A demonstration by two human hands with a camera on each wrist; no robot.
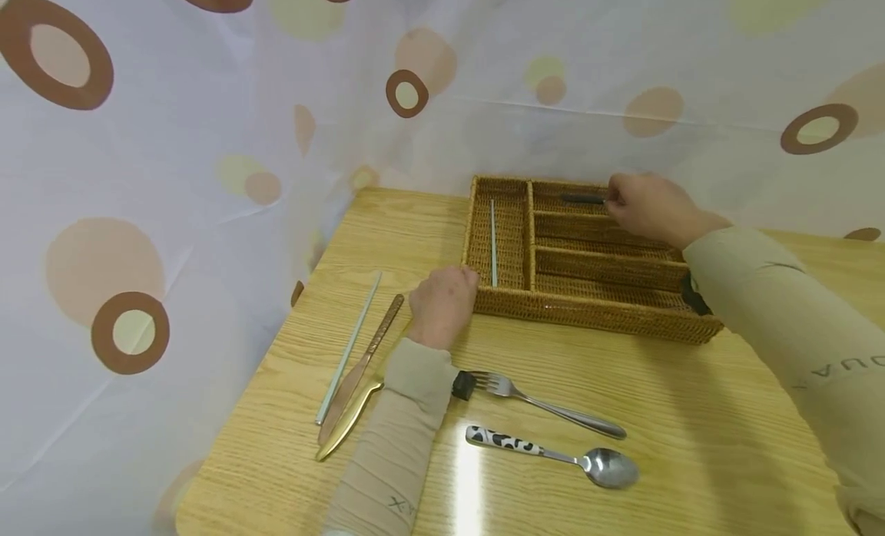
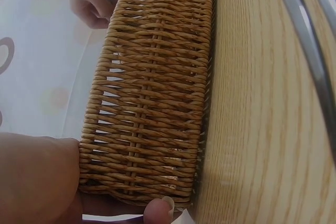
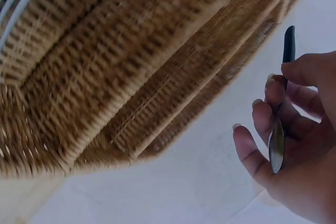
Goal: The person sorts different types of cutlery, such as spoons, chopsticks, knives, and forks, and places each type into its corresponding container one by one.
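My left hand (image 1: 442, 306) grips the front left corner of a brown wicker cutlery tray (image 1: 553, 304); the left wrist view shows the fingers round the corner of its woven wall (image 2: 147, 87). At the tray's far side, my right hand (image 1: 650, 206) holds a small spoon (image 3: 276, 148) by its dark handle (image 1: 582, 199), between thumb and fingers. The spoon's bowl points toward the palm. Below the hand in the right wrist view lie the tray's long compartments. One pale chopstick (image 1: 494, 244) lies in the left compartment.
Left of my left arm lie another pale chopstick (image 1: 349, 348), a copper-coloured knife (image 1: 356, 375) and a gold-coloured utensil (image 1: 351, 421), partly hidden. In front of the tray are a fork (image 1: 553, 409) and a spoon with a black-and-white handle (image 1: 553, 451). A patterned curtain (image 1: 484, 83) borders the table.
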